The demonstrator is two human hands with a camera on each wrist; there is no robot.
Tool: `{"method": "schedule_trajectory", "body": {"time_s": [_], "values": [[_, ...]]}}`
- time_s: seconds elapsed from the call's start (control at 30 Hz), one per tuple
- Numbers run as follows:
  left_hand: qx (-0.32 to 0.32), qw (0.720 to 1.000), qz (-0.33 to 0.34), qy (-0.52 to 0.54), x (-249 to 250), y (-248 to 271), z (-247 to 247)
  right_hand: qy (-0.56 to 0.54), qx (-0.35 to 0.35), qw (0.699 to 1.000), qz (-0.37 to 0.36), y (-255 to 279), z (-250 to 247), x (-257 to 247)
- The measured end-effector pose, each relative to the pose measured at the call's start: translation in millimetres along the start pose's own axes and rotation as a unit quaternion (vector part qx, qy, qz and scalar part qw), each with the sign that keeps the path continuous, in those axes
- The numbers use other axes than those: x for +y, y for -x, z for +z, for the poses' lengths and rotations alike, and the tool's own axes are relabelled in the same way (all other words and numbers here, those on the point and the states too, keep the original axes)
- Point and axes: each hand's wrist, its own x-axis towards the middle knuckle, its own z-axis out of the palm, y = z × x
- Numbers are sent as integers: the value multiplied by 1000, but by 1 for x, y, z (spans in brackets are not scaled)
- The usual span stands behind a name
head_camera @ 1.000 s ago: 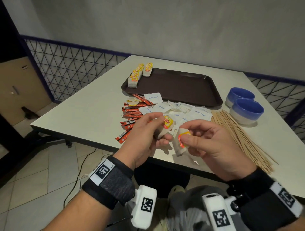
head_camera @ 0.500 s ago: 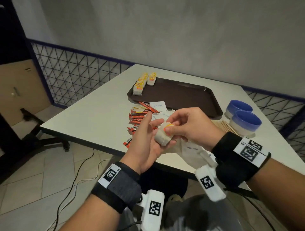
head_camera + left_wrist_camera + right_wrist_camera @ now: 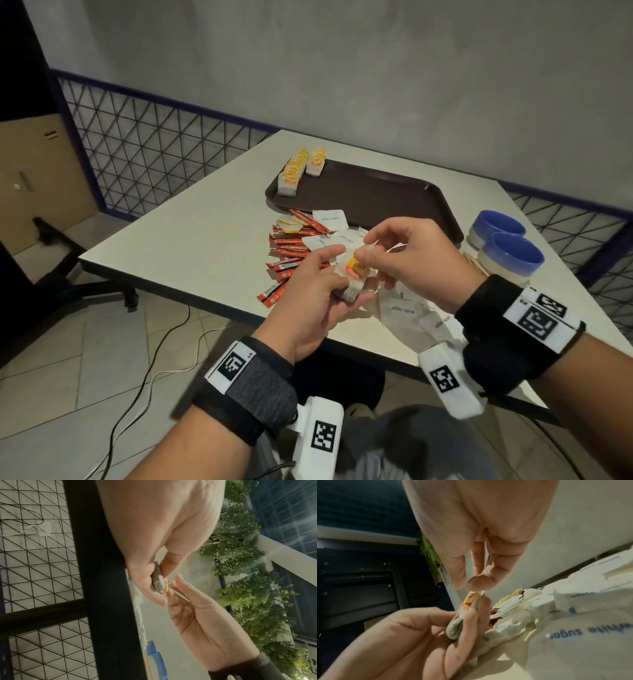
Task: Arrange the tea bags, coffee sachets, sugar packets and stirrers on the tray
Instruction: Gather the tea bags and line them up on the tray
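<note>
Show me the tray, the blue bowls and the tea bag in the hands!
tray (image 3: 383,192), head view, bare middle of its floor.
blue bowls (image 3: 517,255), head view, rim of the nearer bowl.
tea bag (image 3: 356,270), head view, its yellow tag.

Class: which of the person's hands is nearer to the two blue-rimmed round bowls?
Right. The right hand is just beside the blue-rimmed round bowls; the left hand lies beyond it.

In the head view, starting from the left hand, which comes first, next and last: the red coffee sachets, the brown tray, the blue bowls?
From the left hand:
1. Coffee sachets, right beside it.
2. Tray, beyond them.
3. Blue bowls, far right.
</note>
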Motion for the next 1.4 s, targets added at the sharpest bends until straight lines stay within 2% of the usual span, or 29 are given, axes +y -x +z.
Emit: {"method": "schedule_trajectory", "body": {"time_s": [0.1, 0.2, 0.3, 0.43, 0.53, 0.63, 0.8, 1.2, 1.4], "values": [[1, 1000, 3, 6, -1, -1, -1, -38, 19, 998, 45, 2, -4, -1], [-5, 1000, 3, 5, 0, 0, 0, -76, -30, 992, 97, 5, -6, 2], [-12, 1000, 8, -26, 0, 1, 2, -57, -75, 992, 89, 10, -3, 2], [-13, 998, 20, -57, -2, 1, 4, -27, -68, 996, 60, 9, -2, -4], [-14, 993, 64, -95, -8, 1, 0, -63, -52, 993, 90, 4, -7, -8], [-23, 981, 101, -161, -12, 1, -4, -127, -55, 978, 154, 2, -15, -10], [-29, 973, 118, -194, -13, -2, -5, -228, -82, 942, 231, 3, -21, -6], [-20, 975, 135, -178, -13, 3, 7, -300, -84, 910, 272, 5, -24, 3], [-47, 967, 154, -196, -15, 5, 6, -328, -83, 899, 279, 8, -19, 5]]}}
